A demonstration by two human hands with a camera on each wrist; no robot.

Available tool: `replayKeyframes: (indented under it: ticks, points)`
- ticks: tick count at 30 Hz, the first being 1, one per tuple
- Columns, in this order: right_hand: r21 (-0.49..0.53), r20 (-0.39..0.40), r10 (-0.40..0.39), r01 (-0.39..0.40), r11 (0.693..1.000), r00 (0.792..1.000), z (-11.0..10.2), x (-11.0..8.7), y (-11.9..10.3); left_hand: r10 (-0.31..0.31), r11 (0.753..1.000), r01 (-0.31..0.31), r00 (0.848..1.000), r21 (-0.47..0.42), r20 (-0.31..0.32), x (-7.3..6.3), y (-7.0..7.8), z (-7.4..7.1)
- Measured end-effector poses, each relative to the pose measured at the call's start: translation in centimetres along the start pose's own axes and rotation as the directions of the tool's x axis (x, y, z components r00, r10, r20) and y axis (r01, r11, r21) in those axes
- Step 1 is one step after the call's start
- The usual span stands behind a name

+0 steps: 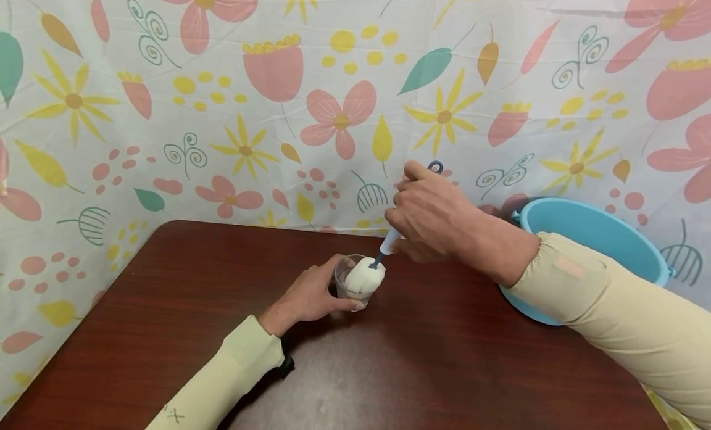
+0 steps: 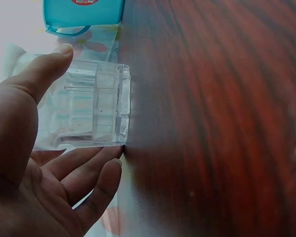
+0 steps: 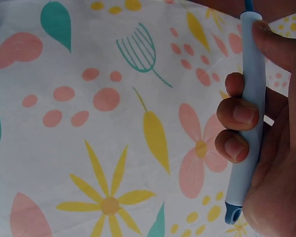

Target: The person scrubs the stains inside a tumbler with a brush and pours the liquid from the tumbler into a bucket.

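Observation:
My left hand grips a clear drinking glass, thumb on one side and fingers on the other. In the left wrist view, its thick base is right at the tabletop. A sponge cup brush slants down to the glass, its white sponge head at the mouth and partly inside, bulging over the rim. My right hand holds the brush by its pale blue handle, fingers wrapped round it and thumb along it near the neck. The handle's dark blue looped end sticks out above the hand.
A light blue bucket stands at the right, behind my right forearm. The dark red-brown wooden table ends at the back before a white cloth with a flower and leaf print. A small black item shows under my left cuff.

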State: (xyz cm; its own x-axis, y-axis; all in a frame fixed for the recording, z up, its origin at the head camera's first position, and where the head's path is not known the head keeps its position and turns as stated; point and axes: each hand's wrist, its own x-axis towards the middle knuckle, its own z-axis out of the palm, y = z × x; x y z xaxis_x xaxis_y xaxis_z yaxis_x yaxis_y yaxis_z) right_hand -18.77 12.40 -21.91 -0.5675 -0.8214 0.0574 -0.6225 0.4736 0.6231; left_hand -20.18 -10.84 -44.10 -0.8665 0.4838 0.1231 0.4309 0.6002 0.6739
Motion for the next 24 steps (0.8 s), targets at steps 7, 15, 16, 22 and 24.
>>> replayKeyframes:
  ticks: [7,15,16,22,24]
  points:
    - [-0.006,-0.030,0.009,-0.009,1.000,1.000,0.10,0.21,-0.23,0.002,1.000,-0.002,1.000,0.000,-0.001,0.01,-0.07,0.00]
    - [-0.020,-0.071,-0.014,0.012,1.000,0.997,0.19,0.29,-0.38,0.000,1.000,-0.001,1.000,-0.008,-0.009,-0.07,-0.02,0.06]
    - [-0.018,-0.072,-0.015,0.013,1.000,0.997,0.18,0.29,-0.41,-0.002,1.000,0.002,1.000,-0.009,-0.010,-0.08,-0.02,0.07]
    - [-0.014,-0.072,-0.009,0.008,1.000,0.997,0.11,0.20,-0.62,-0.009,1.000,0.009,1.000,-0.010,-0.011,-0.04,0.02,0.12]
    - [-0.019,-0.081,-0.013,0.011,1.000,0.997,0.13,0.21,-0.64,-0.013,1.000,0.013,1.000,-0.012,-0.011,0.00,0.03,0.16]
